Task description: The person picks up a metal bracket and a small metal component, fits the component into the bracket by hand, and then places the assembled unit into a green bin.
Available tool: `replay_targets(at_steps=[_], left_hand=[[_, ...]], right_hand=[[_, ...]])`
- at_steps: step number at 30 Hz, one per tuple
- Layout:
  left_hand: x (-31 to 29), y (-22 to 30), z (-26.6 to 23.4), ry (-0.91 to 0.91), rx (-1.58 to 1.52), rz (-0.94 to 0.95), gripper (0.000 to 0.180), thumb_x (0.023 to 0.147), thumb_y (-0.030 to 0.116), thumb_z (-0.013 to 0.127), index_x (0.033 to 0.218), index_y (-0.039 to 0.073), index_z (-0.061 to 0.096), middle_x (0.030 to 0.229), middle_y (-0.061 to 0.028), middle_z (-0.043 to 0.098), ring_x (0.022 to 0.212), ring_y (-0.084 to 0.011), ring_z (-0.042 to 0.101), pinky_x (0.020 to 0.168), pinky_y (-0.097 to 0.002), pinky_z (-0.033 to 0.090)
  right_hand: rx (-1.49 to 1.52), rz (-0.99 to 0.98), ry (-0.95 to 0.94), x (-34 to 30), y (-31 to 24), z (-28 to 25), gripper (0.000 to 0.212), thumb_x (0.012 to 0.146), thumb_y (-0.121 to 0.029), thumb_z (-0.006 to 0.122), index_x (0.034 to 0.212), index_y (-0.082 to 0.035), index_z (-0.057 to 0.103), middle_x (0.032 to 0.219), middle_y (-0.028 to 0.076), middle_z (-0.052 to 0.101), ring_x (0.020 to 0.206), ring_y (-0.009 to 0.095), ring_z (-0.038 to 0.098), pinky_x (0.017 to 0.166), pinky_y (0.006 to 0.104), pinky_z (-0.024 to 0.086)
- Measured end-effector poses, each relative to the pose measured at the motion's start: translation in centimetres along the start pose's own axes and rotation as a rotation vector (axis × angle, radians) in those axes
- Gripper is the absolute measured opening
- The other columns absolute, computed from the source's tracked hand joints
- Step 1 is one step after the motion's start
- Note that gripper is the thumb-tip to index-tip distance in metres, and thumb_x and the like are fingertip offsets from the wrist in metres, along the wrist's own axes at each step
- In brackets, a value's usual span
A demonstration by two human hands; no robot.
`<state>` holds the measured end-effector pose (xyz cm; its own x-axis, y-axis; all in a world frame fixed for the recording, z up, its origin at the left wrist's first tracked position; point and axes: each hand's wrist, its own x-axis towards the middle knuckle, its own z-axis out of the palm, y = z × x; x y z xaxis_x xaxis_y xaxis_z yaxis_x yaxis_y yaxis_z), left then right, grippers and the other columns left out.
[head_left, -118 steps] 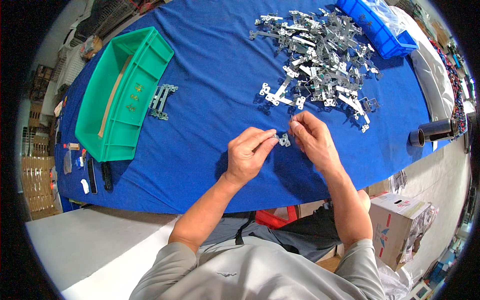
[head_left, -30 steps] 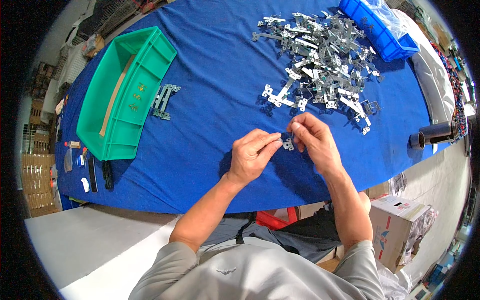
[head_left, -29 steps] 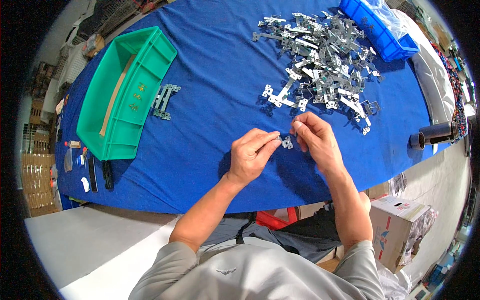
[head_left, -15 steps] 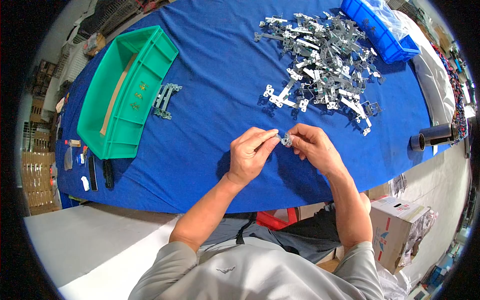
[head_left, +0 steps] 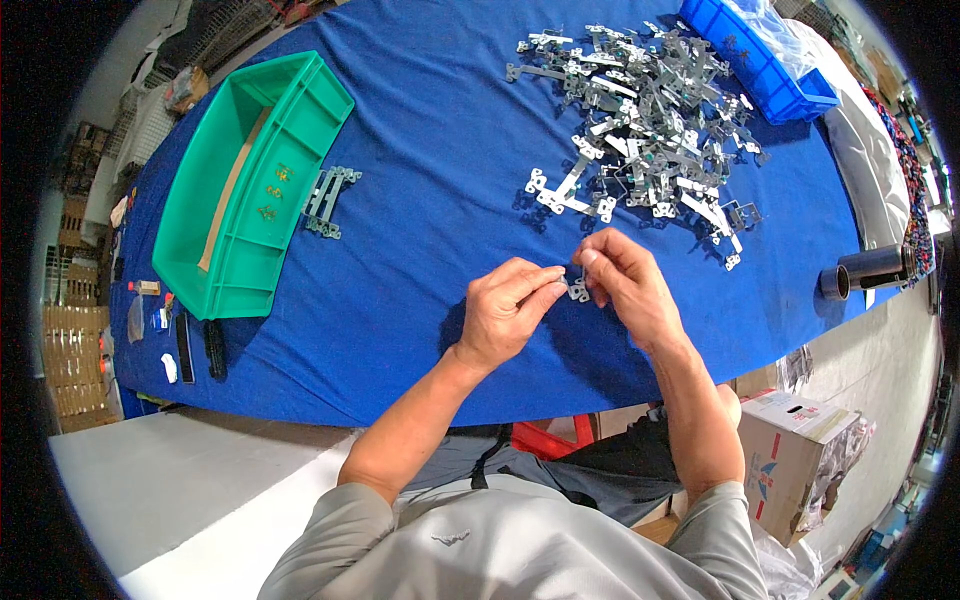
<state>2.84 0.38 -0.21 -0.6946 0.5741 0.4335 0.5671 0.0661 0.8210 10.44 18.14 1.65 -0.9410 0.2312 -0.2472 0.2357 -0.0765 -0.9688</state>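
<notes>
Above the blue cloth, a small silvery metal bracket (head_left: 578, 291) sits between my two hands, mostly covered by fingers. My left hand (head_left: 508, 312) pinches its left end between thumb and forefinger. On the other side, my right hand (head_left: 632, 285) has its fingers closed at the bracket's right and upper edge; what its fingertips grip there is too small to make out. Just beyond my hands lies a separate flat metal bracket (head_left: 570, 188), at the near edge of a heap of metal brackets (head_left: 650, 130).
A green plastic bin (head_left: 262, 200) stands at the left, with several metal brackets (head_left: 325, 203) beside it. At the far right is a blue plastic bin (head_left: 745, 60) with clear plastic in it. A dark metal cylinder (head_left: 875, 270) lies at the right edge. A cardboard box (head_left: 795, 440) stands below the table.
My right hand has lifted slightly and shifted its fingers toward the bracket's upper side. The left hand has moved slightly to the right, still pinching the bracket.
</notes>
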Motion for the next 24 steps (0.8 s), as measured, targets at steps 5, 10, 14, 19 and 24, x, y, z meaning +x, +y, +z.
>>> replay_targets(at_steps=[5, 10, 14, 19, 24], left_hand=[[-0.2, 0.1, -0.4, 0.113, 0.042, -0.025, 0.016, 0.085, 0.004, 0.076, 0.101, 0.000, 0.075, 0.084, -0.0118, 0.071, 0.071, -0.0186, 0.067, 0.063, -0.0289, 0.052], [-0.1, 0.2, -0.3, 0.134, 0.050, -0.024, 0.016, 0.086, 0.005, 0.075, 0.102, 0.000, 0.075, 0.084, -0.0114, 0.071, 0.071, -0.0181, 0.067, 0.062, -0.0288, 0.051], [0.1, 0.2, -0.4, 0.090, 0.030, -0.016, 0.015, 0.086, 0.006, 0.075, 0.100, -0.001, 0.075, 0.084, -0.0135, 0.071, 0.070, -0.0229, 0.068, 0.061, -0.0322, 0.052], [0.1, 0.1, -0.2, 0.067, 0.008, -0.023, 0.015, 0.086, 0.005, 0.075, 0.099, -0.001, 0.075, 0.084, -0.0136, 0.071, 0.070, -0.0229, 0.068, 0.062, -0.0320, 0.053], [0.0, 0.0, -0.2, 0.033, 0.012, -0.015, 0.017, 0.085, 0.006, 0.076, 0.101, 0.000, 0.076, 0.086, -0.0126, 0.072, 0.073, -0.0203, 0.069, 0.064, -0.0299, 0.053]], right_hand=[[-0.149, 0.173, -0.071, -0.3, -1.8, -0.7, 0.017, 0.099, -0.019, 0.059, 0.097, -0.002, 0.064, 0.080, 0.001, 0.063, 0.067, 0.007, 0.052, 0.059, 0.0238, 0.044], [-0.196, 0.100, -0.151, -0.7, -1.4, -0.5, 0.016, 0.099, -0.016, 0.058, 0.098, -0.001, 0.064, 0.080, 0.001, 0.063, 0.068, 0.007, 0.052, 0.061, 0.0246, 0.045], [-0.214, 0.076, -0.140, -0.6, -1.3, -0.5, 0.015, 0.099, -0.015, 0.057, 0.099, -0.001, 0.064, 0.082, 0.001, 0.063, 0.069, 0.008, 0.054, 0.061, 0.0244, 0.047], [-0.137, 0.080, -0.128, -0.3, -0.4, -0.7, 0.017, 0.101, -0.016, 0.057, 0.102, -0.001, 0.065, 0.086, 0.003, 0.064, 0.071, 0.009, 0.058, 0.064, 0.0256, 0.051], [-0.010, 0.053, -0.145, -0.1, -0.5, -0.6, 0.020, 0.101, -0.020, 0.060, 0.109, -0.002, 0.066, 0.084, 0.001, 0.063, 0.071, 0.008, 0.057, 0.063, 0.0257, 0.051]])
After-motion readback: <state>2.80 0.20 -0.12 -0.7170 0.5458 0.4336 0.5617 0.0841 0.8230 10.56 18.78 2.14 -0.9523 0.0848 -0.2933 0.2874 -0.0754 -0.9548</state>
